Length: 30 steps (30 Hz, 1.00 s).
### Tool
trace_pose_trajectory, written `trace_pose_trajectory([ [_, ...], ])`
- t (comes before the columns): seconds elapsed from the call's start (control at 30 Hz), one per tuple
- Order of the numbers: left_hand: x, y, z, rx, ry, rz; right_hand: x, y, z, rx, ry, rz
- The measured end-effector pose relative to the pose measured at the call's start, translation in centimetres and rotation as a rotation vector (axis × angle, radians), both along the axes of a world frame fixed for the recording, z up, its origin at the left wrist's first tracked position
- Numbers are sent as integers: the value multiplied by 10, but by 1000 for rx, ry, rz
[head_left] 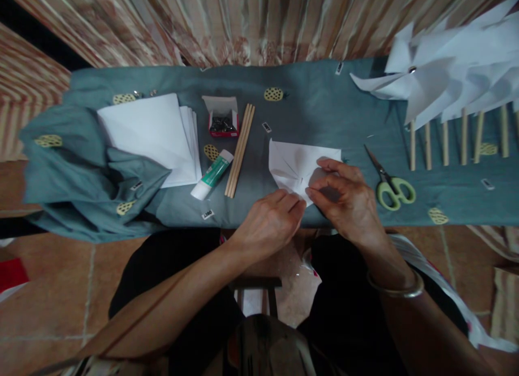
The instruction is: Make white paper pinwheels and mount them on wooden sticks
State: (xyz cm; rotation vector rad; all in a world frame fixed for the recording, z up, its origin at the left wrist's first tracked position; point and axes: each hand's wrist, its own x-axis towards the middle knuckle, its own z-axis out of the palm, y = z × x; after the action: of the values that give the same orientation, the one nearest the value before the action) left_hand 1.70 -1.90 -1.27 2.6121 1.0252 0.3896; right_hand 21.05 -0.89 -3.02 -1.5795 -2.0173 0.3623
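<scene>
A white paper square [287, 157] with cut lines and curled corners lies at the table's near edge, in front of me. The fingers of my left hand [273, 216] are closed on its near edge. My right hand [344, 195] pinches the paper's right side between thumb and forefinger. Near the middle of the sheet is a small dark mark that I cannot make out. Just right of my right hand lie scissors [391, 189] with light green handles. Three wooden sticks [240, 151] lie side by side to the left of the paper.
A glue stick [212, 175] and an open small box of metal pins [223, 121] lie near the sticks. Farther left is a stack of white paper [141, 127]. Finished paper pinwheels [441, 67] on sticks lie at the right. The green cloth [316, 105] is bunched at the left.
</scene>
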Motion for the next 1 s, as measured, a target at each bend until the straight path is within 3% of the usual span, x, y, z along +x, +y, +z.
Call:
trace_pose_trajectory([
  [1.0, 1, -1, -1, -28, 16, 3, -2, -4, 6, 20, -24, 41],
])
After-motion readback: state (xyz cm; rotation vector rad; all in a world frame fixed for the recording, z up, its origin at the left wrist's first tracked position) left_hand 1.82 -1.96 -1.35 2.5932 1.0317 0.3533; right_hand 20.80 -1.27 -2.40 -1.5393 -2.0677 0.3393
